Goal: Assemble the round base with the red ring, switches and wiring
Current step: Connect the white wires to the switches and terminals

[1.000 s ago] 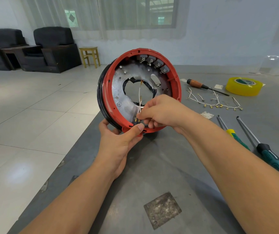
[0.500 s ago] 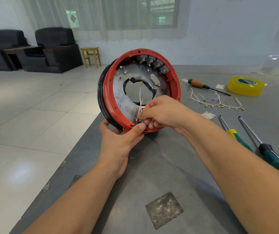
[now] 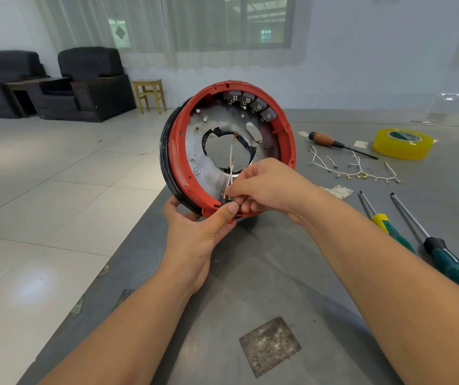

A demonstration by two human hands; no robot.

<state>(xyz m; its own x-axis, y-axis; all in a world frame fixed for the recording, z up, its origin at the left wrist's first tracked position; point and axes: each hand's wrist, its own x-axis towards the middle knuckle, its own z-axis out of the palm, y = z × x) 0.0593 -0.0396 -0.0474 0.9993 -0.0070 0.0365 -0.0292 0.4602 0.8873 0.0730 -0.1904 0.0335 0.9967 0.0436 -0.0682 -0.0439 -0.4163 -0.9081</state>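
Observation:
The round base (image 3: 211, 126), a grey metal disc with a central hole inside a red ring (image 3: 179, 151), stands on edge above the table's left corner. Several grey switches (image 3: 246, 100) sit along the ring's upper inside. My left hand (image 3: 195, 240) grips the ring's lower rim, thumb pressed on the red edge. My right hand (image 3: 267, 187) pinches a white wire (image 3: 231, 159) with brass terminals at the ring's bottom inside, beside a switch there. The wire runs up across the central hole.
Loose white wires with brass terminals (image 3: 353, 168) lie on the grey table (image 3: 278, 273) to the right. Behind them are a brown-handled screwdriver (image 3: 331, 141) and a yellow tape roll (image 3: 402, 143). Two green-handled screwdrivers (image 3: 445, 257) lie at the right edge. The tiled floor drops off left.
Almost nothing has moved. Both hands stay at the ring's lower edge, with my right fingers working slightly on the wire terminal.

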